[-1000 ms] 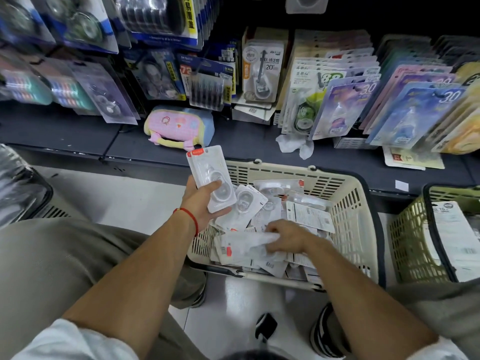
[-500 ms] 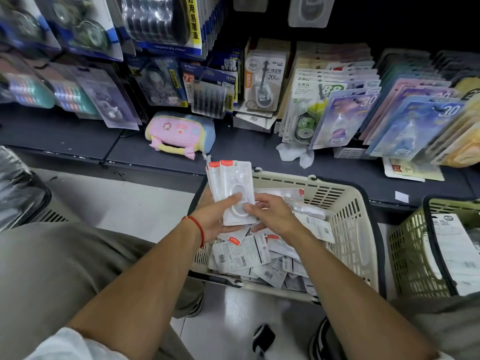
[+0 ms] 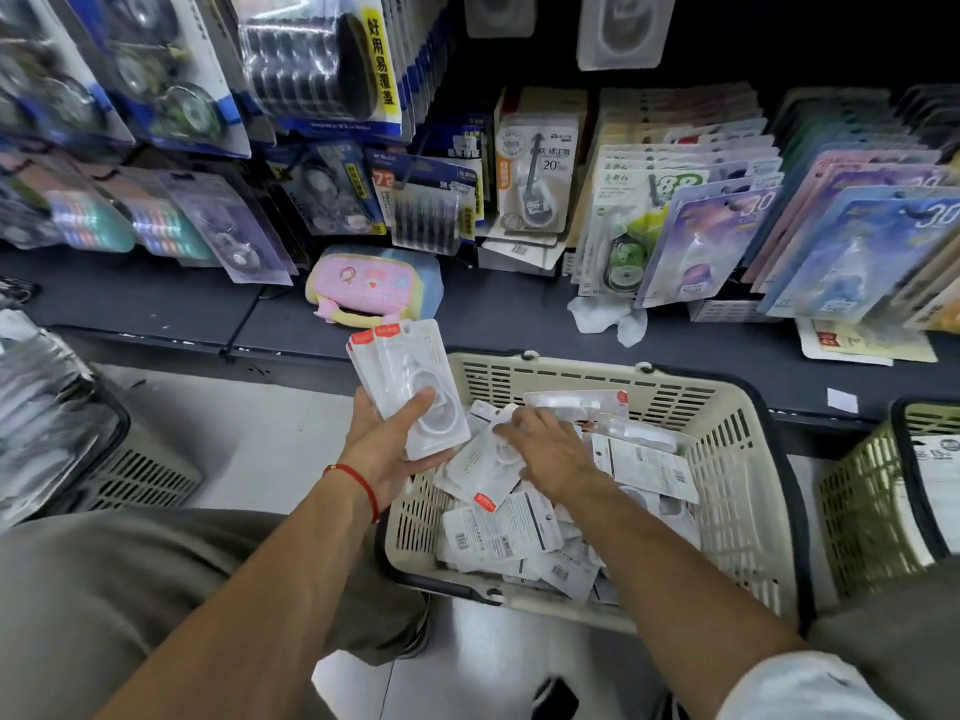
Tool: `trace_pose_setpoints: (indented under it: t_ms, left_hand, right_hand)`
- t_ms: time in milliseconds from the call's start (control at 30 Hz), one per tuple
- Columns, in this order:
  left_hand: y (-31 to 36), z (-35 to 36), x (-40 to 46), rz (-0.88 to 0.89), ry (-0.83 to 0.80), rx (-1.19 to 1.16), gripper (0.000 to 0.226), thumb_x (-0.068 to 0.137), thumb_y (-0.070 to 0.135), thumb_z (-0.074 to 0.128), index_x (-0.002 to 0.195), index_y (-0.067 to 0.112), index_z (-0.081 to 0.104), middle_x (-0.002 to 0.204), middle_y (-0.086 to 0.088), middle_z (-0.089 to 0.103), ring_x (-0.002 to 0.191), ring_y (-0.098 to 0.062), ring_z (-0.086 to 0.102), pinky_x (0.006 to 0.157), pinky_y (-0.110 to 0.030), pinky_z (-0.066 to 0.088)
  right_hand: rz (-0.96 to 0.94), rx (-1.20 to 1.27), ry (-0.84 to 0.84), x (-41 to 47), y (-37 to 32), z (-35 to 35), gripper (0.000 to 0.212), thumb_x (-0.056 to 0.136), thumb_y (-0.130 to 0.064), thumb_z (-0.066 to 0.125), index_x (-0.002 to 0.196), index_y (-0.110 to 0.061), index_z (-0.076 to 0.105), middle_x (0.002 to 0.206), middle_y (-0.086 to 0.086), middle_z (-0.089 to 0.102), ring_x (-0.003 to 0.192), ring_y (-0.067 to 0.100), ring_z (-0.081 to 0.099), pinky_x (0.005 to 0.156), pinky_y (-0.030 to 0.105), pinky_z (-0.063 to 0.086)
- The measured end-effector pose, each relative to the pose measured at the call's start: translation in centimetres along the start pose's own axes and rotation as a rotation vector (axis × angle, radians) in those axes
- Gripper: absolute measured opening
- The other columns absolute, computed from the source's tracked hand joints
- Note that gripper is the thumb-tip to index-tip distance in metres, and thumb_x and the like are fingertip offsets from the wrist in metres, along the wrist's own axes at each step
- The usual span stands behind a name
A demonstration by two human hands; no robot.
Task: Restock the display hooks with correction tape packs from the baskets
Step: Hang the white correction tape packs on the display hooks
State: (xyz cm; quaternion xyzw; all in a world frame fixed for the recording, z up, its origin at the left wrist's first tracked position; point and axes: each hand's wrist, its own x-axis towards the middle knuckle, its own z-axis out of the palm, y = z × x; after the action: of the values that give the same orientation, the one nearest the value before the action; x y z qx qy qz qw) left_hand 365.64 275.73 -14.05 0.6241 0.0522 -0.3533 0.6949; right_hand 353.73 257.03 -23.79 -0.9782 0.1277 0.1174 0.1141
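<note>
A cream plastic basket (image 3: 737, 491) on the floor holds several white correction tape packs (image 3: 498, 532) with red tabs. My left hand (image 3: 387, 444) grips a small stack of these packs (image 3: 410, 387) upright above the basket's left rim, thumb across the front. My right hand (image 3: 545, 449) reaches down into the basket, its fingers on a pack (image 3: 488, 465) lying on the pile; whether it has hold of it is unclear. Hanging packs of correction tape (image 3: 530, 174) fill the display hooks behind.
A dark shelf (image 3: 156, 298) runs below the hooks, with a pink pouch (image 3: 374, 283) and crumpled white paper (image 3: 608, 314) on it. A green basket (image 3: 872, 511) stands at the right, another basket (image 3: 104, 459) at the left. My knees frame the floor.
My right hand left the stack in my left hand and went back down into the basket onto another pack. The left hand's stack stays raised, now thicker.
</note>
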Motion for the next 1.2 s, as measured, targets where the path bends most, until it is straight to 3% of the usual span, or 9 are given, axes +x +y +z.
trace_pose_setpoints:
  t_ms: [167,333,500,567,667,733,900,1033,1200]
  left_hand:
    - [0.1,0.6,-0.5,0.02,0.037,0.082,0.058,0.091,0.028,0.082,0.139,0.038,0.05,0.134,0.002,0.067,0.115,-0.024,0.07,0.083,-0.049,0.065]
    - [0.3,0.5,-1.0,0.068,0.035,0.088,0.058,0.089,0.028,0.084,0.136,0.037,0.051,0.137,0.001,0.064,0.121,-0.028,0.067,0.088,-0.058,0.063]
    - [0.2,1.1,-1.5,0.065,-0.045,0.062,0.062,0.082,0.028,0.087,0.132,0.036,0.052,0.138,-0.002,0.062,0.121,-0.033,0.068,0.081,-0.061,0.064]
    - [0.0,2.5,-1.7,0.055,-0.109,0.061,0.068,0.078,0.031,0.088,0.134,0.038,0.05,0.14,-0.001,0.062,0.12,-0.033,0.07,0.082,-0.064,0.062]
    - [0.6,5.8,-2.1,0.078,-0.249,0.016,0.065,0.083,0.033,0.087,0.134,0.045,0.05,0.138,0.003,0.068,0.116,-0.029,0.074,0.084,-0.064,0.062]
    - [2.1,8.3,-2.3,0.136,-0.339,-0.016,0.059,0.09,0.033,0.083,0.136,0.048,0.049,0.137,0.007,0.07,0.119,-0.026,0.073,0.087,-0.063,0.061]
    - [8.5,14.0,-2.5,0.301,-0.435,-0.037,0.063,0.091,0.027,0.078,0.142,0.04,0.045,0.136,0.005,0.072,0.118,-0.027,0.074,0.082,-0.058,0.063]
    - [13.9,17.1,-2.6,0.424,-0.518,0.055,0.064,0.09,0.022,0.081,0.14,0.039,0.045,0.132,0.008,0.073,0.113,-0.025,0.076,0.076,-0.054,0.064]
    - [18.6,17.7,-1.8,0.525,-0.514,0.118,0.066,0.083,0.024,0.088,0.136,0.036,0.051,0.133,0.003,0.072,0.117,-0.03,0.073,0.078,-0.064,0.063]
  right_hand:
    - [-0.05,0.062,-0.029,-0.1,1.7,-0.4,0.068,0.086,-0.021,0.084,0.143,-0.023,0.047,0.151,0.004,0.051,0.146,0.032,0.041,0.12,0.044,0.026]
    - [0.062,0.073,-0.023,-2.0,2.7,-0.5,0.091,0.087,-0.056,0.076,0.16,-0.027,0.032,0.151,0.008,0.04,0.143,0.029,0.034,0.12,0.046,0.032]
    - [0.436,0.834,0.303,-4.4,3.7,-2.9,0.073,0.081,-0.051,0.084,0.141,-0.019,0.058,0.132,-0.003,0.044,0.129,0.018,0.051,0.101,0.034,0.051]
    - [0.456,1.137,0.344,-4.8,3.2,-5.6,0.069,0.073,-0.056,0.086,0.129,-0.027,0.058,0.13,-0.004,0.052,0.116,0.013,0.06,0.082,0.026,0.055]
    - [0.345,1.304,0.351,-4.8,1.9,-10.9,0.087,0.054,-0.074,0.083,0.122,-0.034,0.047,0.123,-0.009,0.064,0.104,0.005,0.067,0.081,0.027,0.058]
    - [0.294,1.226,0.399,-4.8,1.6,-14.5,0.086,0.056,-0.07,0.088,0.122,-0.035,0.046,0.113,-0.016,0.066,0.095,-0.004,0.067,0.073,0.02,0.055]
    - [0.141,1.201,0.526,-5.2,3.8,-23.4,0.035,0.086,-0.041,0.085,0.109,-0.032,0.061,0.103,-0.013,0.075,0.085,-0.006,0.073,0.068,0.014,0.058]
    - [0.061,1.151,0.561,-6.0,4.8,-29.8,0.039,0.091,-0.049,0.078,0.118,-0.034,0.054,0.112,-0.013,0.074,0.097,0.001,0.074,0.078,0.024,0.061]
    - [-0.031,1.216,0.643,-6.8,5.7,-33.3,0.031,0.097,-0.023,0.076,0.124,-0.022,0.061,0.113,-0.001,0.079,0.103,0.017,0.077,0.089,0.041,0.063]
